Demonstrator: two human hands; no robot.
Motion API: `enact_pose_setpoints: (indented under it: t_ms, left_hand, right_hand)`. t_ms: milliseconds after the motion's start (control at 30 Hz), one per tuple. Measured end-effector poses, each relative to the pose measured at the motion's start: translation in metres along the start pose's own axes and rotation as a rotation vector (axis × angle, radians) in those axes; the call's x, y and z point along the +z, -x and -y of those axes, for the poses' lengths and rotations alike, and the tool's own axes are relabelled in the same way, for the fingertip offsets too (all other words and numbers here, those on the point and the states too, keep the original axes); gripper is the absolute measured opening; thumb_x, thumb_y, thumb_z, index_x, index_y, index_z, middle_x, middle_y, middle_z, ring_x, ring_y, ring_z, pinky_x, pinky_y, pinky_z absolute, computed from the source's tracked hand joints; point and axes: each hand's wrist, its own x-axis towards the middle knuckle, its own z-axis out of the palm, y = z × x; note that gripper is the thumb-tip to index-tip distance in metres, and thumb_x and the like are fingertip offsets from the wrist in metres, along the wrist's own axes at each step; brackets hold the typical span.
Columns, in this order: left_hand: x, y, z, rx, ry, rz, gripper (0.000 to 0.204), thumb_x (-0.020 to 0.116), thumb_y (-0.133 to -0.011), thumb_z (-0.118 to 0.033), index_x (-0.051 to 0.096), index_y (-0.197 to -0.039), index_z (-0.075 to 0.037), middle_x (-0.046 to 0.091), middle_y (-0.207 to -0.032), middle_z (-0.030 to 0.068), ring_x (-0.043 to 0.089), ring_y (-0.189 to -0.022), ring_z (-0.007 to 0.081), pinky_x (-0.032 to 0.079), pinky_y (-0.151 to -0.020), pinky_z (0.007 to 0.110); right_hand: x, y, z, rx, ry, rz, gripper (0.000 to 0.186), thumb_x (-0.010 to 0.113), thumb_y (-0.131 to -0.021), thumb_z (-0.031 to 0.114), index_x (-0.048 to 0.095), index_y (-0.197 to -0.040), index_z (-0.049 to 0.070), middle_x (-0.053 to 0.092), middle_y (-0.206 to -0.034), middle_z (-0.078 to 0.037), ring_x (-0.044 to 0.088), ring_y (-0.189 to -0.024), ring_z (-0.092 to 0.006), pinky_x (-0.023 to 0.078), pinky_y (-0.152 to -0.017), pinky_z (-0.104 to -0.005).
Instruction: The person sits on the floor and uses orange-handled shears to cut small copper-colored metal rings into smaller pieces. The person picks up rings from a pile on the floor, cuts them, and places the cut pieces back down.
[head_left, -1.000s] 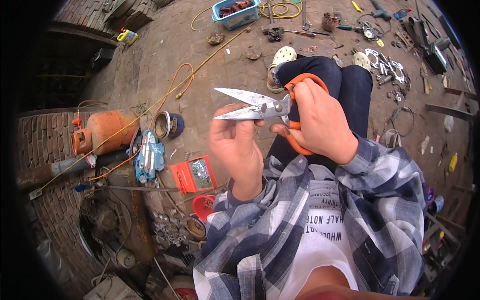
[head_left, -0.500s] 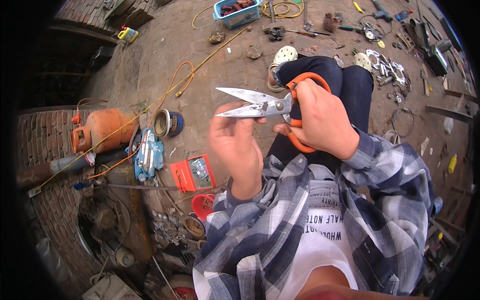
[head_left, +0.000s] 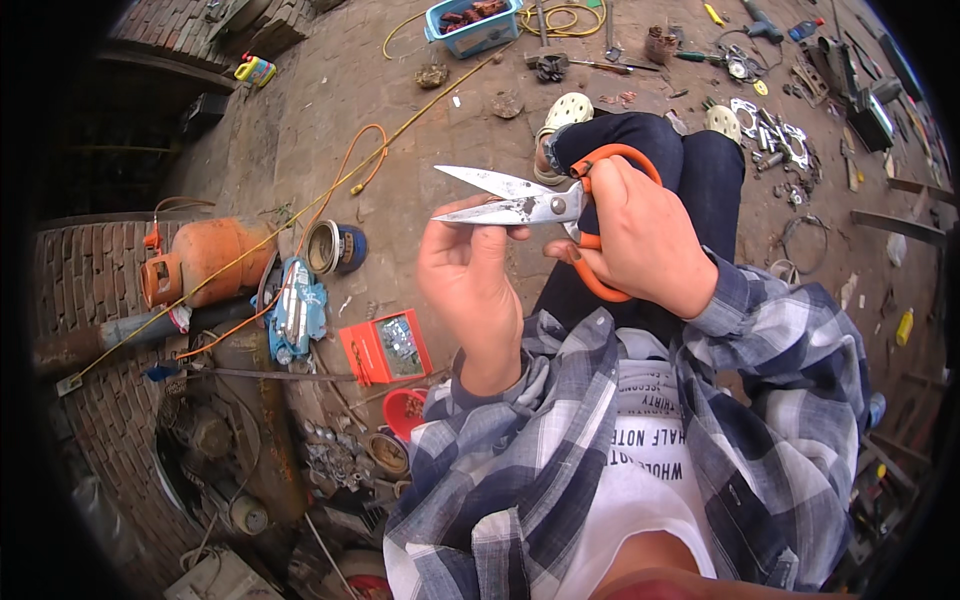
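My right hand (head_left: 640, 240) grips the orange handles of a pair of metal shears (head_left: 510, 197), whose blades point left and stand slightly apart. Just below the blades is my left hand (head_left: 475, 280), fingers curled, with fingertips touching the lower blade near the pivot. Whether it pinches something small there I cannot tell. Both hands are held above my knees in dark trousers (head_left: 700, 165). Plaid shirt sleeves cover my forearms.
An orange gas cylinder (head_left: 205, 258) lies at the left beside a blue tool (head_left: 295, 310) and an orange box (head_left: 385, 347). An orange cable (head_left: 345, 180) crosses the ground. A blue tray (head_left: 472, 25) and scattered metal parts (head_left: 770, 120) lie farther off.
Both hands and the shears have stayed nearly still; the blades stay slightly apart.
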Motion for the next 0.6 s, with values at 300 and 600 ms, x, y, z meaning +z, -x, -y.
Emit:
enact_pose_setpoints:
  t_ms: [300, 600]
  left_hand:
    - [-0.003, 0.000, 0.002, -0.003, -0.001, 0.003, 0.011, 0.056, -0.085, -0.002, 0.054, -0.094, 0.004, 0.061, -0.086, 0.0110, 0.057, -0.070, 0.0150, 0.047, -0.064, 0.026]
    - [0.006, -0.004, -0.007, -0.212, 0.184, 0.032, 0.011, 0.058, -0.086, -0.009, 0.058, -0.092, 0.000, 0.060, -0.082, 0.0073, 0.053, -0.066, 0.0129, 0.045, -0.063, 0.026]
  right_hand:
    - [0.000, 0.002, 0.000, 0.009, 0.013, 0.055, 0.063, 0.071, -0.066, 0.048, 0.046, -0.094, -0.003, 0.055, -0.079, -0.013, 0.058, -0.075, -0.0288, 0.047, -0.062, -0.0361]
    - [-0.001, -0.001, -0.002, 0.186, -0.456, 0.203, 0.050, 0.068, -0.075, 0.040, 0.049, -0.091, -0.004, 0.055, -0.070, -0.016, 0.058, -0.065, -0.0303, 0.046, -0.056, -0.0341]
